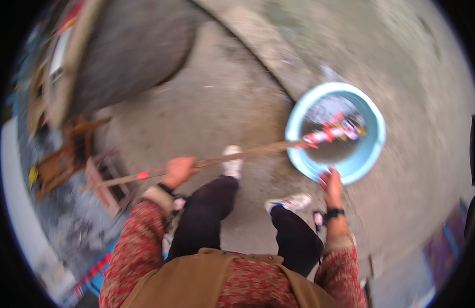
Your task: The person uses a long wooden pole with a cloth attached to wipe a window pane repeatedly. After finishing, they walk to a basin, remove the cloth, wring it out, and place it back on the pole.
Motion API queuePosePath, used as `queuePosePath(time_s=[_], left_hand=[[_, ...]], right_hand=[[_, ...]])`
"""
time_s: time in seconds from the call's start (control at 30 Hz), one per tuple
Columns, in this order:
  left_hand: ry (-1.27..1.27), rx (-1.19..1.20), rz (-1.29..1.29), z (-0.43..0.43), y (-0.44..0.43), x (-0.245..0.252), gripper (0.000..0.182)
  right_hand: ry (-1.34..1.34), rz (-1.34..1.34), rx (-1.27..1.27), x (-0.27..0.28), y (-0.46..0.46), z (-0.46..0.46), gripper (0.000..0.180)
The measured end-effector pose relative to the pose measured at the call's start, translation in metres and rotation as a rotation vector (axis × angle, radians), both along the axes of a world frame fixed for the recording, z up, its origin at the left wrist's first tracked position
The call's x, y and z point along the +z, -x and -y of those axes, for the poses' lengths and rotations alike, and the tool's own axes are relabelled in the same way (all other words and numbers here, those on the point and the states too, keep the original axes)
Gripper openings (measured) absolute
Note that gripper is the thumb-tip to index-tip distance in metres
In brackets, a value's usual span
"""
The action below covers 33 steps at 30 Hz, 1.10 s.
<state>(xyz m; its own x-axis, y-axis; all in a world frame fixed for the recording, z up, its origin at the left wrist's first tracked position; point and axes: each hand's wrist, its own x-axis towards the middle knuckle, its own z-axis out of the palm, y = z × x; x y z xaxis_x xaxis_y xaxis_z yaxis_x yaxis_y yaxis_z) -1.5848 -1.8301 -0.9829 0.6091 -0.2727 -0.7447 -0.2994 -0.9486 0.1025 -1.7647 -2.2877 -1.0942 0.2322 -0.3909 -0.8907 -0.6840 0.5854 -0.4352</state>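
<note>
My left hand (180,171) is closed around the wooden pole (260,148) of what looks like a rag mop. Red tape wraps the pole to the left of that hand. The pole slants over the near rim of a light blue plastic tub (376,131). Red, white and multicoloured cloth strips (332,133) at its far end lie in the tub, above or in murky water (330,152). Close to the tub's lower rim is my right hand (332,186), its fingers extended and nothing in them. Whether those fingertips touch the rim is blurred.
Concrete ground (183,127) runs under my white shoes (233,161). A raised concrete strip (260,42) ends near the tub. Brown wooden stools (64,161) stand at left, by the pole's near end. A large dark rounded surface (137,50) fills the upper left.
</note>
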Motion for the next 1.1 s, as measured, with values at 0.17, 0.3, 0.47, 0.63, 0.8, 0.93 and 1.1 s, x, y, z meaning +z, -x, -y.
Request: queuePosePath(time_s=[0.17, 0.3, 0.47, 0.63, 0.8, 0.93, 1.1], left_hand=[[-0.041, -0.102, 0.072, 0.002, -0.036, 0.012, 0.028], [-0.165, -0.131, -0.053, 0.009, -0.051, -0.005, 0.032], [-0.273, -0.168, -0.197, 0.02, -0.079, -0.018, 0.036], [0.273, -0.111, -0.334, 0.068, -0.091, -0.026, 0.053], [0.483, -0.124, -0.578, 0.164, -0.088, -0.074, 0.06], [0.366, -0.105, -0.714, 0.188, -0.071, -0.098, 0.039], [0.354, 0.06, -0.484, 0.173, -0.073, -0.082, 0.034]], right_hand=[[0.309, 0.039, -0.254, -0.044, -0.02, 0.021, 0.067], [0.453, 0.101, -0.352, -0.08, -0.043, 0.053, 0.078], [0.266, 0.321, -0.52, -0.106, -0.071, 0.087, 0.065], [0.213, 0.284, -0.438, -0.112, -0.085, 0.093, 0.036], [0.266, 0.294, -0.344, -0.101, -0.096, 0.082, 0.033], [0.24, 0.319, -0.392, -0.101, -0.094, 0.061, 0.05], [0.081, 0.499, -0.551, -0.115, -0.061, 0.054, 0.064]])
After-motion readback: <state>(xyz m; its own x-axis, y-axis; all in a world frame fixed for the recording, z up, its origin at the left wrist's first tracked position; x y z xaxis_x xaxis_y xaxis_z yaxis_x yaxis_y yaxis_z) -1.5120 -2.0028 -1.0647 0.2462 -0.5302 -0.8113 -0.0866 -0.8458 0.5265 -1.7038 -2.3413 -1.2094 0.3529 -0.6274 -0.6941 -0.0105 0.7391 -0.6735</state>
